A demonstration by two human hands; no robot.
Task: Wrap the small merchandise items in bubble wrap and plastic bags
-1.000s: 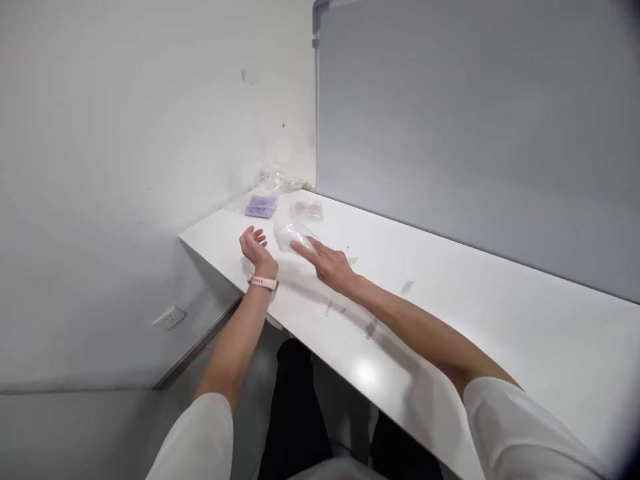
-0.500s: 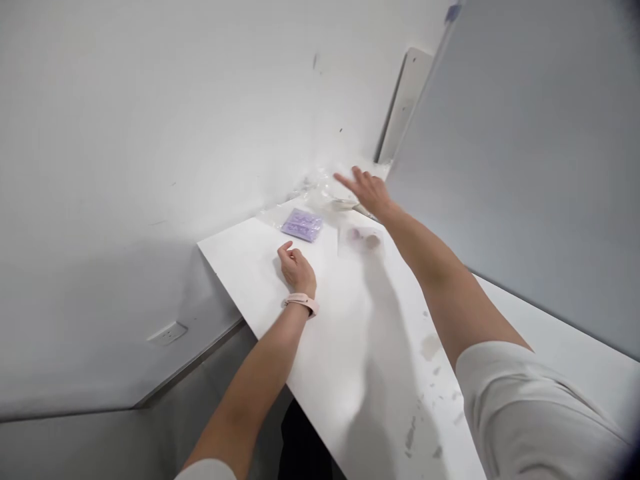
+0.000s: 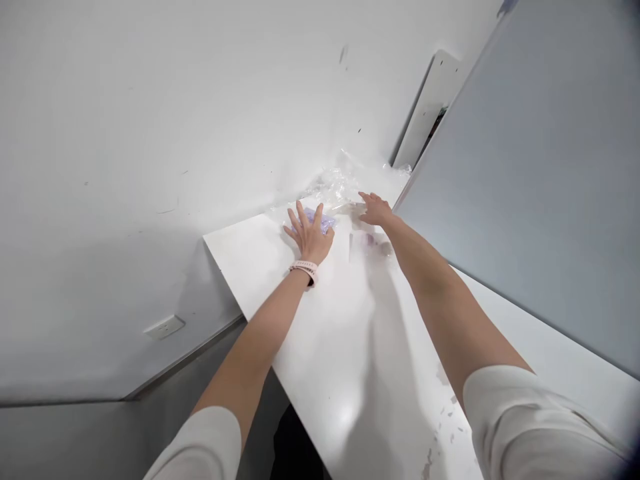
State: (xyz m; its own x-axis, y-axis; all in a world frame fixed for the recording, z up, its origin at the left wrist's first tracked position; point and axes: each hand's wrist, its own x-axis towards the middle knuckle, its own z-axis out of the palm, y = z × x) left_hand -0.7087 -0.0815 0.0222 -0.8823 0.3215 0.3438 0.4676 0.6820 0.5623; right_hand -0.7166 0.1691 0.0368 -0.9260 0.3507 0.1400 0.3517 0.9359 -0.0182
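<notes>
My left hand (image 3: 310, 235), with a pink watch strap at the wrist, lies flat with fingers spread on a purple packet (image 3: 324, 218) in clear plastic near the far end of the white table (image 3: 330, 360). My right hand (image 3: 375, 209) reaches beside it, fingers apart, touching the edge of a heap of crumpled clear plastic bags (image 3: 345, 183) in the corner. A small clear bag with brownish and pink pieces (image 3: 371, 244) lies just below my right wrist.
A white wall runs along the left, with a socket (image 3: 163, 327) low down. A grey partition panel (image 3: 540, 173) bounds the table on the right. A white board (image 3: 430, 107) leans in the gap behind the plastic heap.
My left hand slid forward from the bare table onto the purple packet and flattened. My right hand drew back slightly from the plastic heap toward the table. The camera leaned in closer.
</notes>
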